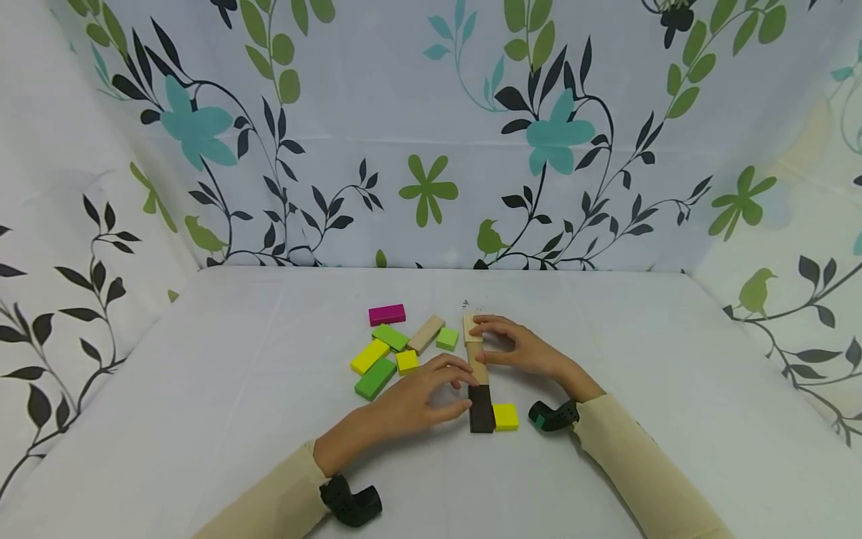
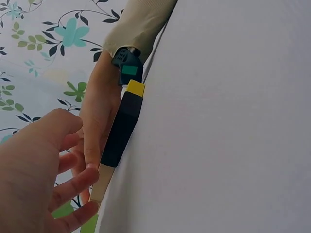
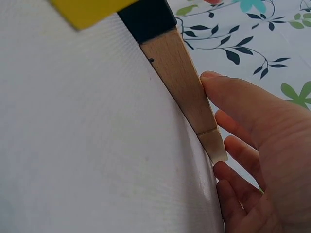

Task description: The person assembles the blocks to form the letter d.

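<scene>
A row of blocks stretches away on the white table: a dark block [image 1: 481, 410] nearest, a wooden block [image 1: 477, 365] beyond it and a paler wooden block [image 1: 469, 329] at the far end. From the right, my right hand [image 1: 521, 350] touches this row, its thumb at the edge of the wooden block [image 3: 182, 80] and its fingertips by the far end. On the other side my left hand [image 1: 420, 397] hovers with spread, lightly bent fingers, their tips close to where dark and wooden blocks meet. Flush against the dark block's near right side sits a yellow block [image 1: 506, 417].
Left of the row lies a loose group: a magenta block [image 1: 387, 314], green blocks [image 1: 376, 379], yellow blocks [image 1: 370, 356], another wooden block [image 1: 426, 334] and a small light green block [image 1: 447, 338]. A patterned cloth [image 1: 431, 135] hangs behind the table.
</scene>
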A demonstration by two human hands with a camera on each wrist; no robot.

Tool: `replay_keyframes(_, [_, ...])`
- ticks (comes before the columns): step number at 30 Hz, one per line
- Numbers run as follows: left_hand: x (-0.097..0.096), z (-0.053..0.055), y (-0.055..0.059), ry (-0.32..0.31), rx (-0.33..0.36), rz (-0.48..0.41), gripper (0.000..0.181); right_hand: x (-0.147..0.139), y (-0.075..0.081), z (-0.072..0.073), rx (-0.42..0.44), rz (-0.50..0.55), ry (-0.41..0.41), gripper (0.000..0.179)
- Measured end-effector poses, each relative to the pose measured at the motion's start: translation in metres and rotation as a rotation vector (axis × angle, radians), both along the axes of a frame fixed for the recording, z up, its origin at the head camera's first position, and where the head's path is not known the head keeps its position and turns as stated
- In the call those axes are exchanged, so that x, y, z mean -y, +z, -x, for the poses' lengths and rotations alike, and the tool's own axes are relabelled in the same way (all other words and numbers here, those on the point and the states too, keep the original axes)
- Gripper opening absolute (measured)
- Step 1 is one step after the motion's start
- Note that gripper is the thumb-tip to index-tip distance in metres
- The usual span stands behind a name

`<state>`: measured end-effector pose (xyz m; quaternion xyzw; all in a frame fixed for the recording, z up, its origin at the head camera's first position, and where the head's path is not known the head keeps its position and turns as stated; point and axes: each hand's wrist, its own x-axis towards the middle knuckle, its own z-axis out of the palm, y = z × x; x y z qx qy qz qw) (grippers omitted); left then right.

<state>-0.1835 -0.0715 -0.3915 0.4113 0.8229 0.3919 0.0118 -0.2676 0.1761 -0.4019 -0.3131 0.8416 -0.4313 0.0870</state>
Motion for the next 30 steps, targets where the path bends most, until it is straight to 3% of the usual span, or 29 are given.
replay_keyframes(5, [0.004,0.005,0.003,0.004,-0.075,-0.019,0.025,-0.001,0.0,0.001,0.001,0.009,0.007,0.044])
replay_keyframes(9, [0.006,0.009,0.005,0.045,-0.139,-0.017,0.022,-0.001,0.0,0.001,0.005,0.008,0.008,0.045])
replay_keyframes(17, [0.013,0.021,0.004,0.267,-0.237,-0.003,0.018,-0.001,0.001,-0.001,0.025,-0.006,-0.005,0.045])
replay_keyframes(23, [0.016,0.03,-0.001,0.415,-0.25,0.002,0.018,-0.002,0.001,-0.001,0.033,0.006,-0.009,0.045])
replay_keyframes(30, [0.021,0.032,-0.007,0.555,-0.197,0.089,0.022,-0.003,-0.002,0.001,0.031,0.009,-0.005,0.044])
